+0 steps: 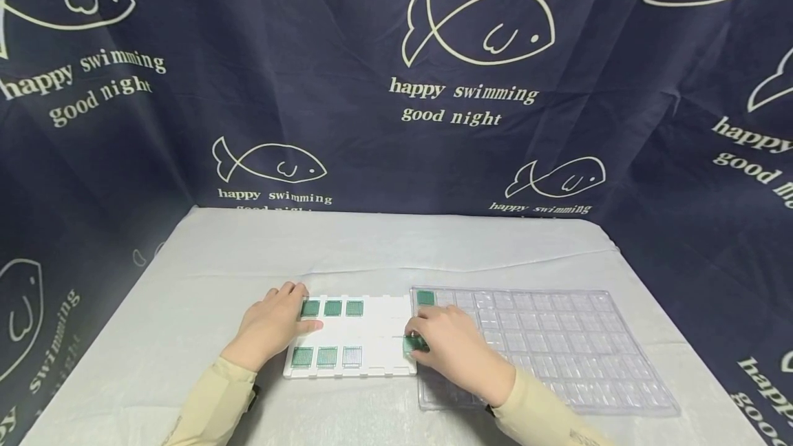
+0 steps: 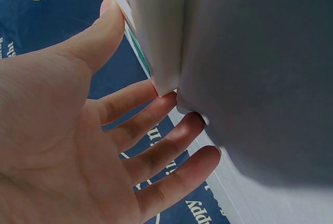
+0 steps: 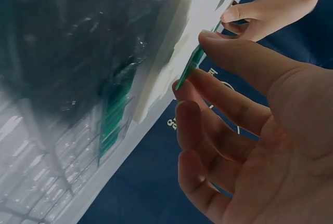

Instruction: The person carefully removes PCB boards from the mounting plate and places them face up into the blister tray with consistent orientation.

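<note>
Your right hand [image 1: 455,346] pinches one green board [image 1: 413,344] between thumb and fingertips, at the right end of the white holder [image 1: 378,336], right where that holder meets the clear tray [image 1: 557,349]. In the right wrist view the green board [image 3: 190,68] stands on edge, tilted, its long axis running from your fingertips [image 3: 182,91] up toward the thumb tip; the lower end rests against the index finger.

Your left hand [image 1: 272,325] lies flat with fingers spread and straight on the left end of the white holder, thumb up near the far row. In the left wrist view the fingers [image 2: 166,146] are fanned out and the holder's edge [image 2: 156,42] sits between thumb and index finger.

Count the boards: the white holder carries three green ones in its far row [image 1: 332,308] and three in its near row [image 1: 326,356]; of those near ones the rightmost looks paler than the rest. The clear tray holds a single green board [image 1: 425,298] in its far-left pocket; its other pockets that show hold none. With the one you hold, that makes eight in all.

The holder and the tray lie side by side, edges touching, on a pale grey tablecloth [image 1: 204,274]. A dark blue curtain [image 1: 372,54] printed with fish outlines and words hangs behind and at both sides.
</note>
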